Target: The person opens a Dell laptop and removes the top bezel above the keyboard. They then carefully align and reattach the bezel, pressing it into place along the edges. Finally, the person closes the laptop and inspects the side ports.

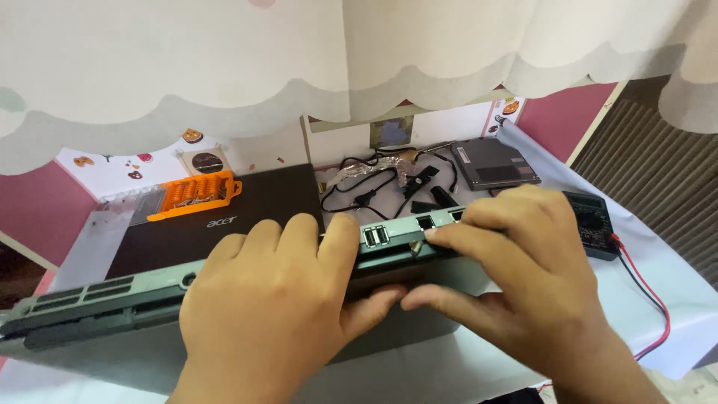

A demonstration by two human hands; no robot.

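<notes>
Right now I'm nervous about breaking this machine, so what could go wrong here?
1. Both hands, left hand and right hand, pinch the dark closed laptop along its ported side edge; prying there might crack the casing.
2. The raised laptop could slip off the white table cover.
3. The multimeter's red lead trails near the right wrist and may snag.

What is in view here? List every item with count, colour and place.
laptop: one, dark lid, grey base, tilted up on its edge at centre
screwdriver bit case: one, orange, on the lid's far left corner
cables: a tangle, black, behind the laptop
flat drive: one, grey, far right of the cables
multimeter: one, black, right edge, with red lead
table cover: one, white, under everything
left hand: one, gripping the laptop's port edge
right hand: one, fingers on the same edge
</notes>
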